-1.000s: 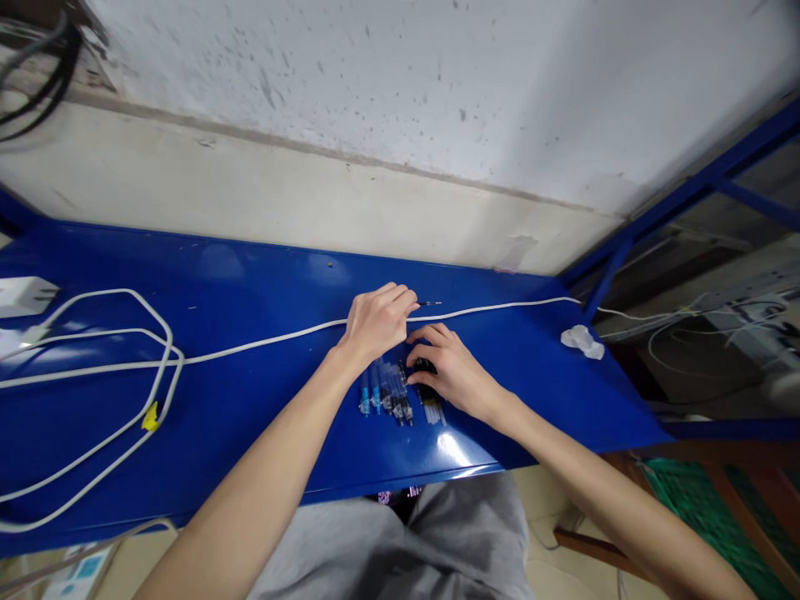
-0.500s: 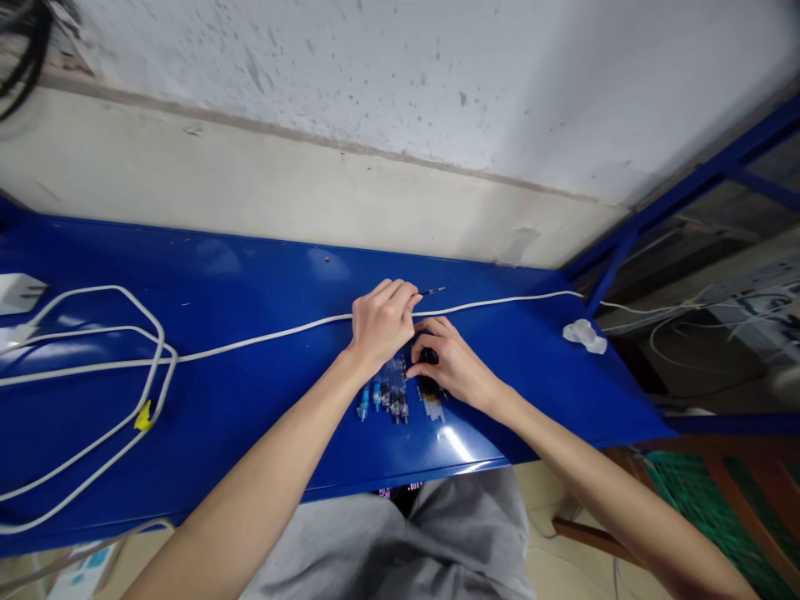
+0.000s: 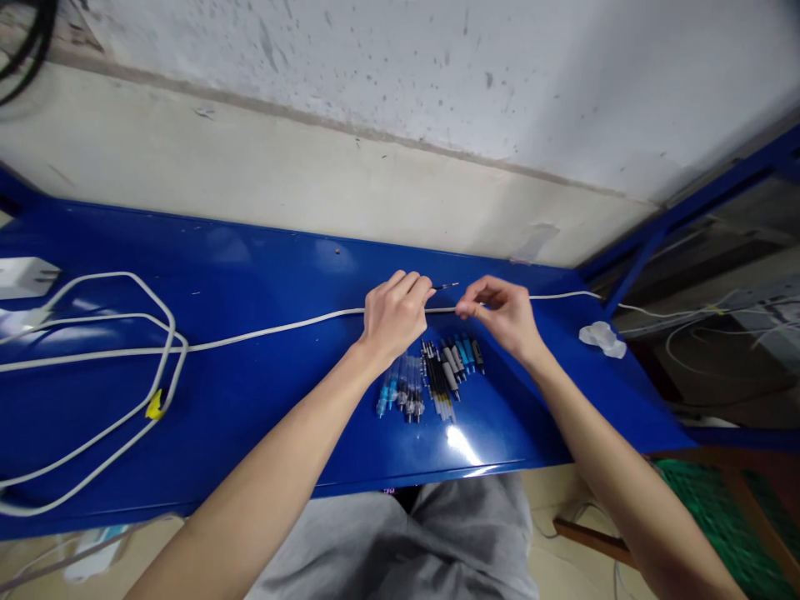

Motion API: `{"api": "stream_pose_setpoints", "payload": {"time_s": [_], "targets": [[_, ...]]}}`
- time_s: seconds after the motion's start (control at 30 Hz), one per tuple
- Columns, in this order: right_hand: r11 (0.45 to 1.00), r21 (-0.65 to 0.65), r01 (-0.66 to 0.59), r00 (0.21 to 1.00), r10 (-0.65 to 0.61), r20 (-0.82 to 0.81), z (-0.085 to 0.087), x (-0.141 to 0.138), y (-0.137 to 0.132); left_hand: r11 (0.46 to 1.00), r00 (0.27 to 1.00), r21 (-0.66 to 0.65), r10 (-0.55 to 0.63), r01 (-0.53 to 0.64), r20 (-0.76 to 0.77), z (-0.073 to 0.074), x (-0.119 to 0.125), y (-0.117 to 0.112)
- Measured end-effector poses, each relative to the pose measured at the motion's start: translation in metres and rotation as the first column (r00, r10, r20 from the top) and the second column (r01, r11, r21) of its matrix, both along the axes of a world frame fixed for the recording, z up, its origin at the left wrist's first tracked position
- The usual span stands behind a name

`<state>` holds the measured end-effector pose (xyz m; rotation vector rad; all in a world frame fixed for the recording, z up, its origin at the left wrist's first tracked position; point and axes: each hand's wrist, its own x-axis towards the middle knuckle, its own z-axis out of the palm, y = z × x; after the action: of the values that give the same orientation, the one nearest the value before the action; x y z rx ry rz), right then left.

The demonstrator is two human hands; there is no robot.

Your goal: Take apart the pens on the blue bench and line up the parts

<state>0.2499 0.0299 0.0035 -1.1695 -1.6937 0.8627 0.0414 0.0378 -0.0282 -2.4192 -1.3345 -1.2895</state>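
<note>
My left hand (image 3: 395, 312) is closed over the white cable, with a thin dark pen refill (image 3: 445, 287) sticking out past its fingertips to the right. My right hand (image 3: 503, 315) hovers a little to the right of that refill, thumb and fingers pinched together; whatever is between them is too small to make out. Below my hands lie clear pen barrels (image 3: 409, 383) with blue or black ends. Beside them is a row of pen refills (image 3: 437, 379), dark with pale ends. Several short grey, blue and black pen parts (image 3: 459, 358) sit to their right.
A white cable (image 3: 268, 335) runs across the blue table (image 3: 250, 433) and loops at the left near a white plug adapter (image 3: 28, 277). Crumpled clear plastic (image 3: 602, 339) lies at the right. A wall stands behind, and a blue frame (image 3: 650, 250) rises at the right end.
My right hand has lifted from the pen parts and moved up and right, pinched, uncovering the short parts. My left hand still holds the refill. The view has shifted slightly.
</note>
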Motion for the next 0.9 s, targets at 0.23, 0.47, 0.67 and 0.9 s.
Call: {"api": "stream_pose_setpoints", "payload": {"time_s": [0.23, 0.47, 0.67, 0.9], "targets": [[0.998, -0.025, 0.057, 0.968, -0.061, -0.242, -0.035, -0.003, 0.032, 0.999, 0.981, -0.029, 0.011, -0.016, -0.193, 0.001, -0.01, 0.006], [0.997, -0.049, -0.063, 0.967, 0.049, -0.251, -0.036, -0.001, 0.022, 0.997, 0.984, -0.075, -0.011, -0.003, -0.18, -0.001, -0.003, 0.003], [0.998, -0.045, -0.049, 0.966, 0.036, -0.257, -0.03, -0.008, 0.011, 0.992, 0.964, -0.051, -0.128, 0.119, -0.231, 0.003, -0.001, -0.005], [0.996, -0.076, -0.056, 0.958, 0.032, -0.284, -0.023, -0.015, -0.005, 0.976, 0.943, -0.117, -0.209, 0.184, -0.259, 0.004, 0.001, -0.013]]}}
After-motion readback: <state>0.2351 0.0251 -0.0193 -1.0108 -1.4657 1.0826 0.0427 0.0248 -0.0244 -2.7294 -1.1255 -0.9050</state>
